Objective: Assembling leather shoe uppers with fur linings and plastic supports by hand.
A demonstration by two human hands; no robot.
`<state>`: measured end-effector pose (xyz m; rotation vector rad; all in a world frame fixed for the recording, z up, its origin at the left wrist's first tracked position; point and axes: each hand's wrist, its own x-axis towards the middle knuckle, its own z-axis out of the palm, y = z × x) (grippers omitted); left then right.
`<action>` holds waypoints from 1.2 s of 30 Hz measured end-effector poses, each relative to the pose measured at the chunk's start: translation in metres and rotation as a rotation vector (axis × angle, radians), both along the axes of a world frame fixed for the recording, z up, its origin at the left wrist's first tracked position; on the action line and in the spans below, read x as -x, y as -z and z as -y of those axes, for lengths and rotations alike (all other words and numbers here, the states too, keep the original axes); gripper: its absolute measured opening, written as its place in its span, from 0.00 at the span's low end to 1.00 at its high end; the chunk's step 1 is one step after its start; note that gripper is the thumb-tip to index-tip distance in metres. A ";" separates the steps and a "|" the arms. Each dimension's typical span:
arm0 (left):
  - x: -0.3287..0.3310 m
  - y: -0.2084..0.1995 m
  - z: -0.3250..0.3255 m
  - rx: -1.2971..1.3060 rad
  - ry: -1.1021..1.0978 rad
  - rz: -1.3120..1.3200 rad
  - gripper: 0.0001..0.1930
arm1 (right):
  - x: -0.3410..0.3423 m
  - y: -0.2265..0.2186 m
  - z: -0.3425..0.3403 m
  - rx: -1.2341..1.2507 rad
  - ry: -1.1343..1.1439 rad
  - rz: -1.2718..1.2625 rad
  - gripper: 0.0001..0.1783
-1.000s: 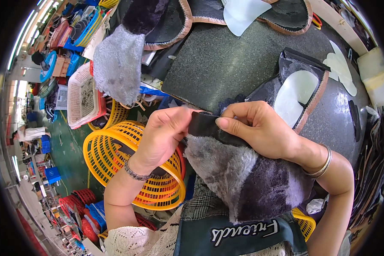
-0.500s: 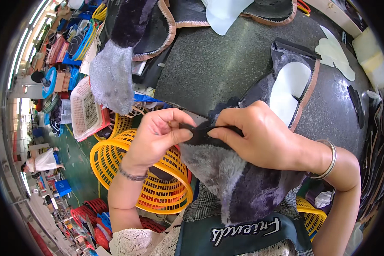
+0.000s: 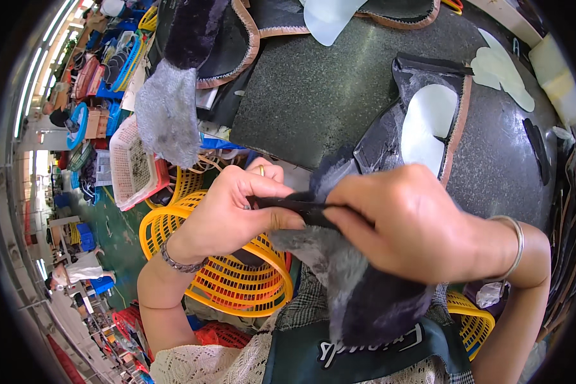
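Note:
A fur-lined boot upper, with light grey pile near its top and dark pile lower down, hangs between my hands in front of my apron. My left hand is closed on the upper's black top edge, thumb toward me. Just to its right, my right hand grips the same edge between thumb and bent fingers. The right hand covers part of the piece. Beyond the hands, another dark upper with a tan stitched edge lies on the table, a white sole-shaped piece on it.
The dark speckled worktable stretches ahead, with more fur-lined uppers at its far left. White cut pieces lie at the right. A yellow basket stands below my left forearm, near a white basket. Another person is far left.
Both hands have come a little lower, and my right hand has turned, its knuckles now nearer. The black edge is stretched straighter between them.

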<state>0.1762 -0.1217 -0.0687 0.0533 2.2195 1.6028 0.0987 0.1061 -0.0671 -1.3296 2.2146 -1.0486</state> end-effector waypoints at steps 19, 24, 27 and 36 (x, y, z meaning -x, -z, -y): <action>0.018 0.001 -0.010 -0.001 0.112 0.076 0.10 | 0.042 -0.006 -0.021 0.027 -0.058 -0.013 0.08; 0.023 -0.001 -0.013 -0.126 0.070 0.236 0.12 | 0.051 -0.004 -0.013 -0.151 -0.046 0.017 0.10; 0.030 -0.008 -0.013 0.081 0.216 0.133 0.12 | 0.046 -0.003 -0.004 -0.045 -0.083 0.031 0.08; 0.030 -0.015 -0.031 0.174 0.068 0.080 0.09 | 0.063 -0.029 -0.017 -0.435 -0.075 0.398 0.14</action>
